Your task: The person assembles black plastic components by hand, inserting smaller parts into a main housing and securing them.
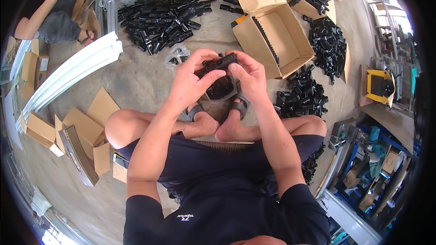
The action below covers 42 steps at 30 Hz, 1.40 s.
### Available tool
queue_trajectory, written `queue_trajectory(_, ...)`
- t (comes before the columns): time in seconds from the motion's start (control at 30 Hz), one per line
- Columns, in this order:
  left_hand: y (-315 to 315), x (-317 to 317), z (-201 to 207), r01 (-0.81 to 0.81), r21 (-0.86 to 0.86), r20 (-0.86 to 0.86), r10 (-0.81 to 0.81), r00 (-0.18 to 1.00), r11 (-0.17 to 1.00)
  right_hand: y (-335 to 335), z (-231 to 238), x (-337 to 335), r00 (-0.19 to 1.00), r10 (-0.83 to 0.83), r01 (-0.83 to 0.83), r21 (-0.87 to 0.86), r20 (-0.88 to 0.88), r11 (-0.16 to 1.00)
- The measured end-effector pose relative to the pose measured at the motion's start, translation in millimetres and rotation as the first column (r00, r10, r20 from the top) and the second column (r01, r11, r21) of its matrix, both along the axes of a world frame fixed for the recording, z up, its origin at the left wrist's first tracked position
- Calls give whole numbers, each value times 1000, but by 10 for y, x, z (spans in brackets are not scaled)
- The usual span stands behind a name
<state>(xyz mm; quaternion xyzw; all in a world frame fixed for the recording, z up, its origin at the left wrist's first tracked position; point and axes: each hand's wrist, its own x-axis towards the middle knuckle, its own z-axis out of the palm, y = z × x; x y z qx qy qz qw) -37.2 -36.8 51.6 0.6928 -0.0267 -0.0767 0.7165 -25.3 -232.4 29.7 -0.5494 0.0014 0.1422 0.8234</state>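
Observation:
A short black plastic fitting is held up in front of me between both hands. My left hand grips its left end, with the thumb lying across it. My right hand pinches the other end between thumb and fingers. The fitting's finer details are partly covered by my fingers. Just below my hands, between my sandalled feet, stands a clear plastic tub with small dark pieces in it. Beside my left hand lies a clear plastic bag with dark pieces inside.
Piles of black fittings lie ahead and at the right. An open cardboard box stands ahead right, black parts lining one side. White strips and empty cartons are at left. Another person's arm shows far left.

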Motion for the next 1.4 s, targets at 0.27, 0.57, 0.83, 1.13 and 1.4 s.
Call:
queue_trajectory(0.27,14,2,-79,-16,-244,-17,13,1000,970,99,270,37,999,-6,8,-81,33,997)
queue_trajectory(0.57,214,104,-18,-299,-360,-178,250,952,884,83,75,460,999,6,-14,-263,-33,965)
queue_trajectory(0.83,528,298,105,-454,-663,-235,411,881,595,781,-1273,155,693,655,183,-952,301,244)
queue_trajectory(1.13,690,376,3,-601,-596,-325,525,787,533,1666,-1793,209,257,919,146,-929,-297,-341)
queue_trajectory(1.4,580,532,45,-590,-597,-359,477,803,544,1593,-2397,-9,312,944,209,-961,-108,-179)
